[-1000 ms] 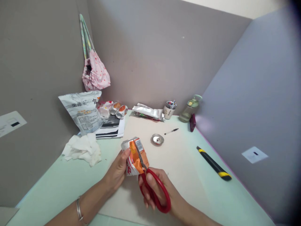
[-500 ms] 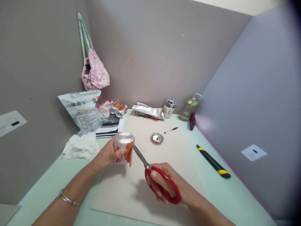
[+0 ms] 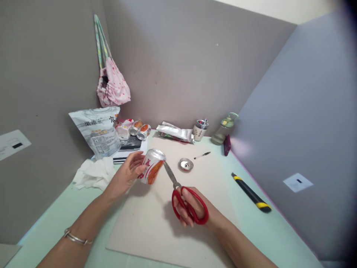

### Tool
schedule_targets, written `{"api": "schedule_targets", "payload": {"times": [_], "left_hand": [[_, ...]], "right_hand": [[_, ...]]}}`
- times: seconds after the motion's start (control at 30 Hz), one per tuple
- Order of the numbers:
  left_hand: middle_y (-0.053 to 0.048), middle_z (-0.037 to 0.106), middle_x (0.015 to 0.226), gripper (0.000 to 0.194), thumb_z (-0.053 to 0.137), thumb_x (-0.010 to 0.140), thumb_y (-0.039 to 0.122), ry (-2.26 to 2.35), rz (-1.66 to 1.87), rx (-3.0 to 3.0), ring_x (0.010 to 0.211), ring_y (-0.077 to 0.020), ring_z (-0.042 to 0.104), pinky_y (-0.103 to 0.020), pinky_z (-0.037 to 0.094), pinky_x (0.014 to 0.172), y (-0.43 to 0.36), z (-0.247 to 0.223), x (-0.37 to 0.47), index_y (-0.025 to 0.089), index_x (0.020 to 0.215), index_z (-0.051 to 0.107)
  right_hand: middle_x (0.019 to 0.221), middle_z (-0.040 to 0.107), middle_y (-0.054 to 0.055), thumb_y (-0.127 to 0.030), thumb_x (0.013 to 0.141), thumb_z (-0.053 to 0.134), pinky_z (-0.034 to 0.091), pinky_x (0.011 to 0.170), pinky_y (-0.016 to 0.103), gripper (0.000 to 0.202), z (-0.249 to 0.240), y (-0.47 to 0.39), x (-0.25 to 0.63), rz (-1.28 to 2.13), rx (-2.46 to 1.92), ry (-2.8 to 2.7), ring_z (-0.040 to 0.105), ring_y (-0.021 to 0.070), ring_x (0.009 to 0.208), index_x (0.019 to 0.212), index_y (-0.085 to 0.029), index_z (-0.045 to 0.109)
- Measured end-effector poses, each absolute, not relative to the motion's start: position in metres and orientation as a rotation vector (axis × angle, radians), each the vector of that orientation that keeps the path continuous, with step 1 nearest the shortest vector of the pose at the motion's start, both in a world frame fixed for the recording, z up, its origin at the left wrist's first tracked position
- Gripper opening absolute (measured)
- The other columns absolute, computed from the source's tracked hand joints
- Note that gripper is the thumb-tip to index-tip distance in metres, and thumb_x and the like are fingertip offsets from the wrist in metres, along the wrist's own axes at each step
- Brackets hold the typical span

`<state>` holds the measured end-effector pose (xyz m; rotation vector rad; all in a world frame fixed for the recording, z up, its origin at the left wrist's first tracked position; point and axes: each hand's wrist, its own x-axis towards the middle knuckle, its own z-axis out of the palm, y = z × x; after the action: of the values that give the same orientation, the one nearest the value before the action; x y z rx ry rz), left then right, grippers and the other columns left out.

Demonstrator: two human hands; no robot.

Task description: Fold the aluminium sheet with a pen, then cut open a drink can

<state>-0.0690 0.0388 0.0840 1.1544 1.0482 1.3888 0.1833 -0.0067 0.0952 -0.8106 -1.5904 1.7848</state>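
A white, red and orange drink can (image 3: 153, 167) is held above the board, its silver end tilted upward. My left hand (image 3: 131, 169) grips the can from its left side, thumb across the front. Red-handled scissors (image 3: 192, 208) are in my right hand (image 3: 192, 203), with fingers through the loops. The blades look closed together, and their tip is at the can's upper right edge; whether it cuts into the metal I cannot tell. A cut-off can top (image 3: 186, 164) with its pull tab lies on the board (image 3: 145, 230) beyond the scissors.
A black-and-yellow utility knife (image 3: 251, 192) lies at the right. Farther back are a pen (image 3: 202, 155), a pen cup (image 3: 200, 131), a green bottle (image 3: 223, 130) and a foil packet (image 3: 175, 132). Left stand tissues (image 3: 95, 173), a large pouch (image 3: 97, 132) and two cans (image 3: 143, 131).
The can has moved up and to the right and turned, so more of its orange print shows. My left fingers have loosened slightly. The scissors have risen a little with their tip still by the can.
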Motion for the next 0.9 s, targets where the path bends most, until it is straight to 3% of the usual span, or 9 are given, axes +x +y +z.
{"api": "schedule_targets", "payload": {"times": [0.13, 0.3, 0.53, 0.7, 0.9], "left_hand": [[-0.006, 0.065, 0.115, 0.051, 0.082, 0.071, 0.051, 1.132, 1.556, 0.997, 0.118, -0.0247, 0.055, -0.031, 0.038, 0.102, 0.039, 0.076, -0.059, 0.022, 0.108, 0.063], [-0.010, 0.072, 0.110, 0.046, 0.081, 0.073, 0.052, 1.039, 1.421, 0.867, 0.104, -0.0251, 0.064, -0.038, 0.043, 0.099, 0.028, 0.071, -0.038, 0.018, 0.101, 0.070], [-0.010, 0.072, 0.124, 0.047, 0.084, 0.073, 0.039, 0.844, 1.335, 0.815, 0.126, -0.0268, 0.058, -0.035, 0.035, 0.111, 0.016, 0.078, -0.020, 0.020, 0.114, 0.073], [-0.009, 0.077, 0.109, 0.039, 0.084, 0.074, 0.034, 0.817, 1.346, 0.750, 0.111, -0.0257, 0.067, -0.034, 0.043, 0.103, 0.013, 0.073, -0.016, 0.018, 0.108, 0.075], [-0.007, 0.079, 0.097, 0.037, 0.084, 0.073, 0.037, 0.806, 1.393, 0.671, 0.101, -0.0238, 0.069, -0.032, 0.046, 0.099, 0.014, 0.072, -0.014, 0.017, 0.103, 0.077]], "right_hand": [[0.044, 0.046, -0.007, -0.066, 0.095, 0.046, 0.048, 0.047, 0.024, 0.055, 0.081, -0.002, 0.183, 1.748, -0.830, -1.397, 0.039, 0.0075, 0.035, 0.081, -0.015, 0.060], [0.046, 0.046, -0.008, -0.066, 0.096, 0.046, 0.047, 0.046, 0.023, 0.056, 0.071, 0.000, 0.184, 1.761, -0.803, -1.279, 0.036, 0.0057, 0.033, 0.082, -0.014, 0.061], [0.048, 0.049, -0.007, -0.068, 0.093, 0.049, 0.050, 0.047, 0.024, 0.058, 0.070, -0.002, 0.180, 1.803, -0.792, -1.288, 0.039, 0.0056, 0.034, 0.083, -0.013, 0.062], [0.043, 0.047, -0.007, -0.072, 0.093, 0.044, 0.048, 0.044, 0.022, 0.062, 0.063, -0.004, 0.174, 1.839, -0.715, -1.296, 0.038, 0.0059, 0.031, 0.082, -0.013, 0.062], [0.045, 0.047, -0.008, -0.073, 0.090, 0.048, 0.051, 0.051, 0.025, 0.062, 0.067, -0.008, 0.171, 1.829, -0.758, -1.356, 0.040, 0.0062, 0.034, 0.084, -0.013, 0.061]]}}
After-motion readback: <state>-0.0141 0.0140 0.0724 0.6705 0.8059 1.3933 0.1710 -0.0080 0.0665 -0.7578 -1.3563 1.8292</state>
